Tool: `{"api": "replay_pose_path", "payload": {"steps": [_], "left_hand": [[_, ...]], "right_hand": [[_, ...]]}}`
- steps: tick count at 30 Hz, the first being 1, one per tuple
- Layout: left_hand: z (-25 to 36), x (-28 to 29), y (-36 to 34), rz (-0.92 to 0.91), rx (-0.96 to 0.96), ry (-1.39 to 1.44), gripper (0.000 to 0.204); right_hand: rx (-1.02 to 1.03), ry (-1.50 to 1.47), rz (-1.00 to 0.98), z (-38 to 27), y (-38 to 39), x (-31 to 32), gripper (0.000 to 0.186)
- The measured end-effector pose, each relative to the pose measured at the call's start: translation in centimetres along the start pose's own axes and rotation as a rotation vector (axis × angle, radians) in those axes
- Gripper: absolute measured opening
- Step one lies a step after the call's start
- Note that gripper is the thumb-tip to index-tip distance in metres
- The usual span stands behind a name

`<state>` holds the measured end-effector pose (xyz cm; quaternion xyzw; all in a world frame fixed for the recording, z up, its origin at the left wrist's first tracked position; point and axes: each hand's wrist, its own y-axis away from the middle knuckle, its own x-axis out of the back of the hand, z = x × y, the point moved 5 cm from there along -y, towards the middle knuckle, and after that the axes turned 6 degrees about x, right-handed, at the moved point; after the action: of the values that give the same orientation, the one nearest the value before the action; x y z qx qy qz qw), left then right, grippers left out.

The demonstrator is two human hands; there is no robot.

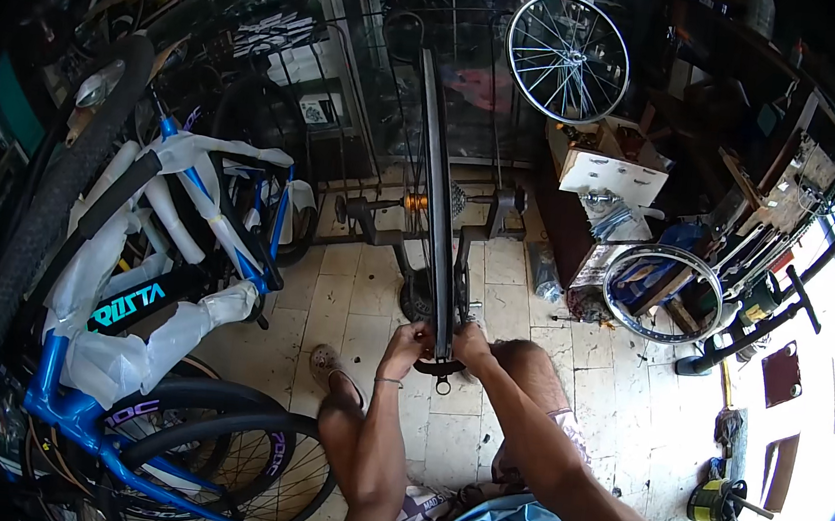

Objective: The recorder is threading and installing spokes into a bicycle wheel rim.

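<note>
A bicycle wheel with a dark rim (pixel 430 131) stands upright, edge-on to me, in a dark metal truing stand (pixel 390 236). Its hub (pixel 415 202) has an orange body, with a sprocket cassette (pixel 458 202) on the right. At the rim's near end my left hand (pixel 407 350) is closed, its curled fingers close against the left side. Opposite it, my right hand (pixel 472 348) is closed at the right side. What either hand's fingers grip is hidden. Just below the rim, between the hands, sits a dark curved part with a small round ring (pixel 443 387).
On the left, a blue bicycle frame (pixel 50 371) in white wrapping stands beside loose wheels and tyres (pixel 261 426). A spoked wheel (pixel 568 59) hangs at the back. Right are a white box (pixel 615 176), a bare rim (pixel 668 252) and a floor pump (pixel 746 342). Glass cabinets (pixel 341 12) line the back.
</note>
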<state>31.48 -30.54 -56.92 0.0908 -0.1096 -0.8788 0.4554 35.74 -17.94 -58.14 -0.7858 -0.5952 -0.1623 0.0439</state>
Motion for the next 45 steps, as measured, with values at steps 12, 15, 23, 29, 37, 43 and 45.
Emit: {"api": "replay_pose_path", "payload": {"steps": [12,15,23,29,37,43,45], "left_hand": [[-3.4,1.4,-0.3,-0.242,0.165,0.494,0.021],[-0.2,-2.5,-4.2,-0.276,-0.032,0.308,0.019],[-3.0,1.4,-3.0,-0.344,0.069,0.255,0.016],[-3.8,1.5,-3.7,-0.320,-0.050,-0.018,0.019],[-2.8,1.6,-2.2,-0.150,-0.051,-0.074,0.014],[-2.8,1.4,-2.6,0.060,-0.134,-0.299,0.017],[-2.1,1.1,-3.5,0.110,-0.173,-0.353,0.018]], "right_hand": [[-0.045,0.330,-0.036,4.7,-2.2,-2.6,0.031],[0.086,0.102,-0.020,8.6,-10.0,4.2,0.028],[-0.117,-0.176,-0.111,-4.4,1.1,-0.1,0.033],[-0.081,-0.131,-0.239,-2.3,-0.4,-0.9,0.031],[-0.196,-0.143,-0.336,1.5,-3.5,0.0,0.025],[-0.145,-0.372,-0.432,3.0,-4.4,0.1,0.021],[-0.123,-0.404,-0.452,3.1,-5.5,1.0,0.021]]}}
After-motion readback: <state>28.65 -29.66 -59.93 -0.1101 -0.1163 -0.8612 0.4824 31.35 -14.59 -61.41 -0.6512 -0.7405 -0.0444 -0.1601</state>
